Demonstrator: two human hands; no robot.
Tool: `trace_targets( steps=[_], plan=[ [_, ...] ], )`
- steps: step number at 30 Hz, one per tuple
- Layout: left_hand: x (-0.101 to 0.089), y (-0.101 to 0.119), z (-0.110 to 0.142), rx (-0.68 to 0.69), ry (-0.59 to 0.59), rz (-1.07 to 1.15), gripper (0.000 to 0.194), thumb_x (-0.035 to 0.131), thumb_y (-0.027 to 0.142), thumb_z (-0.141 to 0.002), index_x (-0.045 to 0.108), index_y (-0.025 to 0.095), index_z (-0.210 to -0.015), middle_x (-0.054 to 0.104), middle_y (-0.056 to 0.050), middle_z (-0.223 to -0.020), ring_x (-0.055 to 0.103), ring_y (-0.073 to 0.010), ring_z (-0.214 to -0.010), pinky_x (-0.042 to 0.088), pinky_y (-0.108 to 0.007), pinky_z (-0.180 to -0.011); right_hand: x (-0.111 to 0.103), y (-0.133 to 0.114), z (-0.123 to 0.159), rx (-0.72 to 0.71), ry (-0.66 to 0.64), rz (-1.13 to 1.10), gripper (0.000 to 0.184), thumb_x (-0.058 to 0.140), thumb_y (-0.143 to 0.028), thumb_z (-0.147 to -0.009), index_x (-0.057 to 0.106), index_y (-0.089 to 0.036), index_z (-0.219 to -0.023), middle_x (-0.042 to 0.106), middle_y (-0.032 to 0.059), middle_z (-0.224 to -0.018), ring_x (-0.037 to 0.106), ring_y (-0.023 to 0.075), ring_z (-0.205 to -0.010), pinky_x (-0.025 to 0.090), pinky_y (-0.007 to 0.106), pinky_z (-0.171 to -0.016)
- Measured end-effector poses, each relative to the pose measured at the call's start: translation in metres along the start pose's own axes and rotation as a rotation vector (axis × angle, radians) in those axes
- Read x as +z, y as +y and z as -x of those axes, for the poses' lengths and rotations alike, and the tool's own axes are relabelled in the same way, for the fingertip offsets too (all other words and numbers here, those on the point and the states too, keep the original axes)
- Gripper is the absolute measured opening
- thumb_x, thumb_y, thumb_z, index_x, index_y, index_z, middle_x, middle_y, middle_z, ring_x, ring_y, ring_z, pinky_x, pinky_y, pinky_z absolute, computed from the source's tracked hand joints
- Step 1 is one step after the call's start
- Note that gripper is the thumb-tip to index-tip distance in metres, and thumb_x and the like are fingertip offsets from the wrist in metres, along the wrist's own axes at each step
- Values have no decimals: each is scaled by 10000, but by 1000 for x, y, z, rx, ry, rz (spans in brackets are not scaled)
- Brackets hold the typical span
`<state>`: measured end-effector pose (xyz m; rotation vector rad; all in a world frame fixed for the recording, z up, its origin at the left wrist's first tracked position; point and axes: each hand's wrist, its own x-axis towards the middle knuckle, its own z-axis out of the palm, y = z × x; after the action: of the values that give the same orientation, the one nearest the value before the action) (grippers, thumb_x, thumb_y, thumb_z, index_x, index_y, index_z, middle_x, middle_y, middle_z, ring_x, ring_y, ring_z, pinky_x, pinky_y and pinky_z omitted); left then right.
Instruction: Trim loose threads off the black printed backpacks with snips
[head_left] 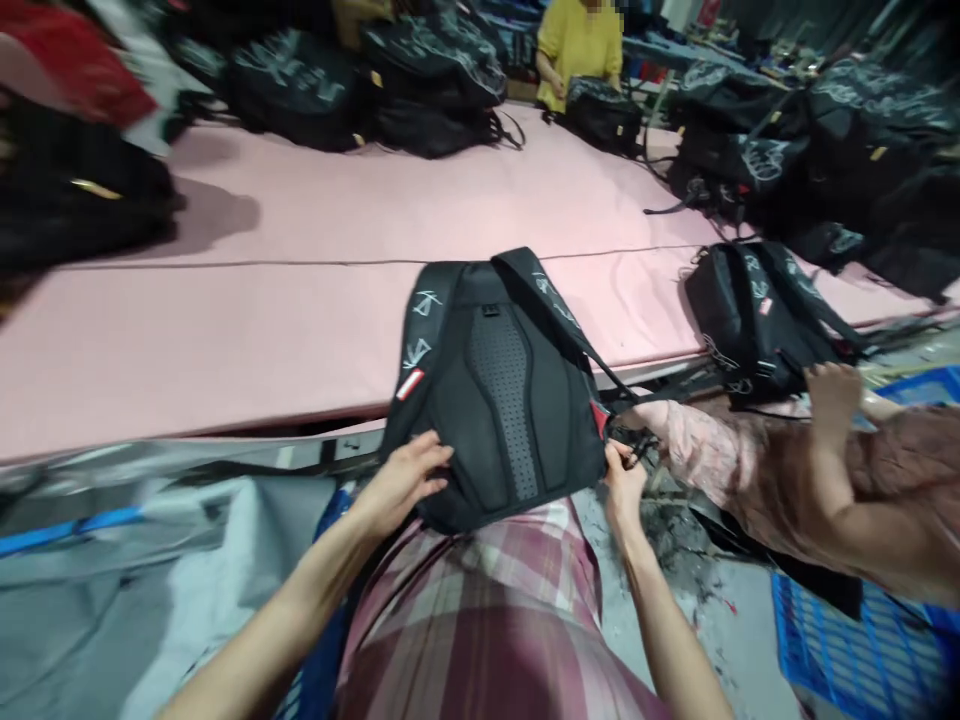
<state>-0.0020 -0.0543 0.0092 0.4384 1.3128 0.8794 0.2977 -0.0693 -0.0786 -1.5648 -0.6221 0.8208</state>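
A black backpack [499, 400] leans on the edge of a pink-topped table, its padded back panel and two shoulder straps facing me. White line patterns and a small red-and-white label mark the left strap. My left hand [409, 480] grips the lower left side, thumb and fingers curled over the edge. At the lower right corner, my right hand [624, 475] pinches the side near a red tab and dark webbing; exactly what lies between those fingers is partly hidden. The bottom of the bag rests near my plaid apron [495, 600].
The pink table [300, 210] carries several black backpacks [435, 85] along its far side. Another backpack [765, 310] stands at right by a co-worker's hand [834, 395]. A person in yellow [577, 50] works opposite. Blue crates [862, 650] and grey fabric [150, 590] lie below.
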Motion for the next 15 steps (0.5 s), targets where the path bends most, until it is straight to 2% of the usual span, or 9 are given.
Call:
trace_targets(
  steps=[2, 3, 4, 6, 9, 12, 15],
  plan=[
    [-5, -17, 8, -93, -220, -284, 159, 720, 212, -587, 578, 149, -618, 596, -1, -546, 544, -114, -480, 350, -170, -403, -1, 1, -2, 6, -15, -16, 339, 644, -390, -670, 633, -112, -863, 626, 63, -844, 543, 138, -733, 436, 272, -695],
    [-6, -24, 9, -139, -287, -409, 188, 720, 264, -583, 578, 141, -578, 584, -2, -501, 519, -111, -440, 319, -175, -386, -1, 1, -3, 11, -25, -17, 342, 650, -388, -667, 633, -113, -870, 625, 65, -856, 544, 137, -739, 436, 273, -702],
    [-7, -29, 9, -163, -301, -498, 223, 717, 302, -578, 574, 134, -543, 573, -2, -469, 489, -103, -405, 299, -181, -379, -1, 2, -5, 17, -34, -11, 351, 654, -392, -667, 634, -113, -879, 625, 66, -865, 546, 138, -743, 437, 274, -705],
    [-8, -31, 6, -120, -220, -506, 264, 701, 347, -593, 572, 127, -525, 584, -8, -481, 481, -92, -411, 337, -192, -415, 1, 4, -8, 20, -42, 28, 378, 654, -411, -667, 638, -114, -899, 630, 69, -867, 552, 143, -738, 442, 278, -698],
    [-9, -21, -4, 76, -121, -121, 229, 663, 339, -666, 635, 128, -751, 678, -52, -748, 609, -130, -663, 465, -227, -642, 6, 9, -8, -26, -68, 133, 406, 641, -442, -671, 647, -113, -911, 638, 62, -820, 554, 150, -707, 446, 278, -666],
    [-9, -9, -14, 191, -193, 320, 394, 645, 255, -692, 581, 167, -1071, 652, -78, -1047, 605, -176, -951, 448, -298, -867, 8, 12, -6, -92, -89, 219, 428, 625, -462, -682, 644, -113, -929, 639, 56, -789, 553, 158, -693, 450, 283, -651],
    [-8, -4, -22, 230, -286, 471, 500, 608, 219, -732, 483, 200, -1216, 597, -77, -1173, 572, -189, -1042, 421, -340, -939, 7, 10, -6, -108, -111, 280, 449, 611, -483, -690, 638, -108, -936, 639, 64, -809, 555, 170, -708, 451, 296, -662]
  ],
)
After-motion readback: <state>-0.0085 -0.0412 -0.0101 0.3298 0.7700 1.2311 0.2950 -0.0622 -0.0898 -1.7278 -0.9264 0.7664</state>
